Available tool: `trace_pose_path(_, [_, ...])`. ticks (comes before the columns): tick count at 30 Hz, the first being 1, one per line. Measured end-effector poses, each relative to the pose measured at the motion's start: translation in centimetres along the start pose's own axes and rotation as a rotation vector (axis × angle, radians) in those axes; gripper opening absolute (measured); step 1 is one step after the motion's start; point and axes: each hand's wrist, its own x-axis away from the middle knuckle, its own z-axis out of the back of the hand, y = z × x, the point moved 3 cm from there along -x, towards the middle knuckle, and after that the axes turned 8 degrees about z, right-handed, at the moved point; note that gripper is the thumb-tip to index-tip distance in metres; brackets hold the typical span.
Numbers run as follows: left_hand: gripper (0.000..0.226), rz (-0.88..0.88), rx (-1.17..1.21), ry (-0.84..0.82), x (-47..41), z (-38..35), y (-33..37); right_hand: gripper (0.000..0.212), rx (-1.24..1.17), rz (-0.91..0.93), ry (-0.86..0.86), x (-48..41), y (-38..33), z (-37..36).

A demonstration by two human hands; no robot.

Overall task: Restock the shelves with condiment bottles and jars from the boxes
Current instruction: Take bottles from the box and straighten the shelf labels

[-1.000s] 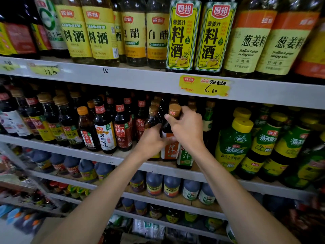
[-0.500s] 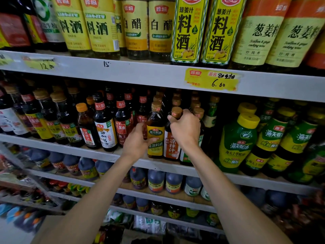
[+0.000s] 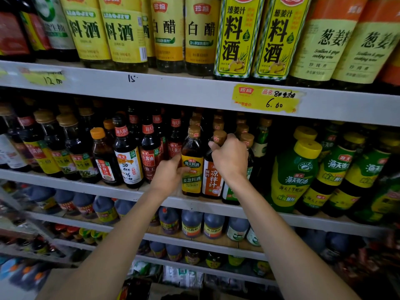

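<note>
Your left hand (image 3: 167,177) wraps the yellow-label bottle's (image 3: 192,167) body while your right hand (image 3: 230,159) clamps the neck of the orange-label bottle (image 3: 213,180) touching it, both upright at the shelf's (image 3: 205,205) front edge (probably squaring the row, labels outward).

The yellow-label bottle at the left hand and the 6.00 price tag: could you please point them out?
yellow-label bottle (image 3: 193,180), head view, on its front label.
6.00 price tag (image 3: 266,98), head view, on its yellow middle.
</note>
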Motion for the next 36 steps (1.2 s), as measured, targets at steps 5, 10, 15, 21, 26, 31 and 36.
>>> trace_pose_path(5, [0.04,-0.02,-0.027,0.053,0.9,-0.2,0.3,0.062,-0.011,0.036,0.055,1.9,0.2,-0.3])
trace_pose_path(10, [0.044,0.074,0.003,0.253,4.6,-1.2,-1.3,0.074,-0.051,0.089,0.031,4.2,1.4,-0.5])
trace_pose_path(15, [0.024,0.161,-0.035,0.45,12.1,-3.3,-4.2,0.048,-0.139,0.158,0.066,6.9,3.4,-1.7])
trace_pose_path(21, [0.029,0.408,-0.09,0.342,21.7,-7.9,-10.9,0.01,-0.221,0.286,-0.163,16.6,8.6,-8.2])
trace_pose_path(26, [0.027,0.539,-0.228,0.305,28.9,-13.8,-20.3,0.009,-0.101,0.323,-0.646,29.2,16.3,-20.5])
trace_pose_path(31, [0.018,0.581,-0.229,0.271,37.0,-25.1,-33.7,0.014,0.093,0.325,-1.105,41.9,28.7,-33.7])
trace_pose_path(36, [0.011,0.753,-0.235,0.091,45.6,-41.5,-48.4,0.022,0.326,0.364,-1.459,54.5,41.1,-45.8])
